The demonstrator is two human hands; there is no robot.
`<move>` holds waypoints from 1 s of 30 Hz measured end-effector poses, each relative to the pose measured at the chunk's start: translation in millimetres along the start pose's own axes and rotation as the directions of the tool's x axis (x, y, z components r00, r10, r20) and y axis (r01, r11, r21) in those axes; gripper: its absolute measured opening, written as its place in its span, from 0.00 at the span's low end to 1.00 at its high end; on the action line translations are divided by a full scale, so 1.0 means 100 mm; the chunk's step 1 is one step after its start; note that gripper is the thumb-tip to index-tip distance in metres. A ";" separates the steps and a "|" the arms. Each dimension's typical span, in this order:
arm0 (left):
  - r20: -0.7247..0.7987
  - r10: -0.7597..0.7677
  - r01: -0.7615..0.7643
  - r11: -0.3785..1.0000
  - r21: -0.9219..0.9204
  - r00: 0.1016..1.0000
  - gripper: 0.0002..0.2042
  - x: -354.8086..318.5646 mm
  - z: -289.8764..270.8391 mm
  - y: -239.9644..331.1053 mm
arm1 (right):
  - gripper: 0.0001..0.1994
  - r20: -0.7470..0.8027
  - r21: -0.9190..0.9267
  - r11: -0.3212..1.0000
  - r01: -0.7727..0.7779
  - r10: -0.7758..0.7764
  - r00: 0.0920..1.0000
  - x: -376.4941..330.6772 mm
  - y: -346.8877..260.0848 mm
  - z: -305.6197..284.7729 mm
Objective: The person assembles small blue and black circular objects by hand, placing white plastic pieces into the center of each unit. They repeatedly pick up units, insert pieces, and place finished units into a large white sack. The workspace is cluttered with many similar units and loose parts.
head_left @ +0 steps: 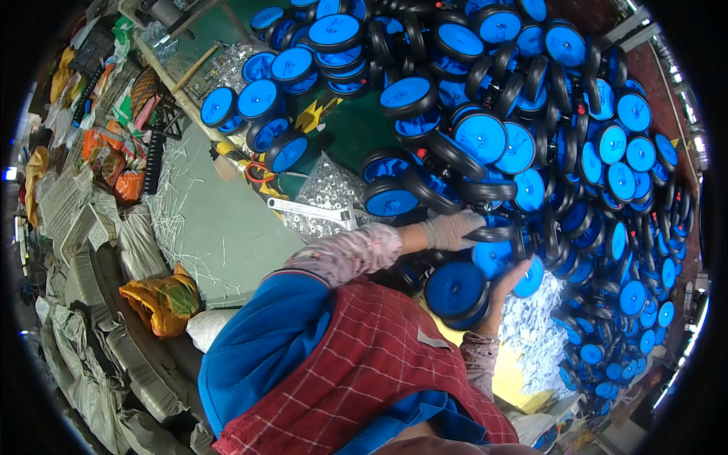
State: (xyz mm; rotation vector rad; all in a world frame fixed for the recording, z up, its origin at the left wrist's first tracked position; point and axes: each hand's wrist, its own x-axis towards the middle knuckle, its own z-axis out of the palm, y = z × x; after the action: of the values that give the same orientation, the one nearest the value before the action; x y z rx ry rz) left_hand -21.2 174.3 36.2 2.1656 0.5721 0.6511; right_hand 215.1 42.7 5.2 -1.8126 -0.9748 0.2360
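Observation:
Twin wheels with blue hubs and black tyres are between my two hands. My left hand (453, 230), in a pale glove, has its fingers closed at the black tyre of an upper wheel (494, 227). My right hand (500, 294) is curved around the side of a lower blue wheel (455, 290), its fingers pointing up beside the hubs. The undersides of the fingers are partly hidden by the wheels. To the left of my left hand lies a clear bag of small metal parts (326, 189), with a metal wrench (311, 210) across it.
A large heap of blue wheels (481, 136) fills the far and right sides. Red-handled scissors (262, 173) lie by yellow-black tape. White ties (182, 212) are scattered on the green surface at left. Sacks (136, 243) and an orange bag (161, 299) stand nearby.

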 end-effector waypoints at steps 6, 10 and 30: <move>0.185 -0.238 0.198 0.957 0.215 0.953 0.31 0.01 -0.08 0.43 | 0.25 0.023 -0.104 0.995 -0.008 0.010 1.000 0.23 0.09 -0.08; 0.167 -0.043 0.045 0.999 -0.007 0.985 0.23 -0.56 -0.81 0.72 | 0.23 -0.038 -0.289 0.944 0.160 -0.179 0.983 0.23 0.05 0.07; -0.319 -0.946 -0.819 0.220 -0.530 -0.048 0.34 -3.08 -3.96 -2.46 | 0.25 0.781 0.452 0.621 0.641 -0.623 0.053 -0.84 -3.73 3.90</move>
State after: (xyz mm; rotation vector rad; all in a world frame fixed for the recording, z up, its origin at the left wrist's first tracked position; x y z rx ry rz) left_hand -546.5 358.4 -16.8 -0.4425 0.6769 1.8997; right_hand -248.5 308.3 119.4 -0.9043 -2.5120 0.6938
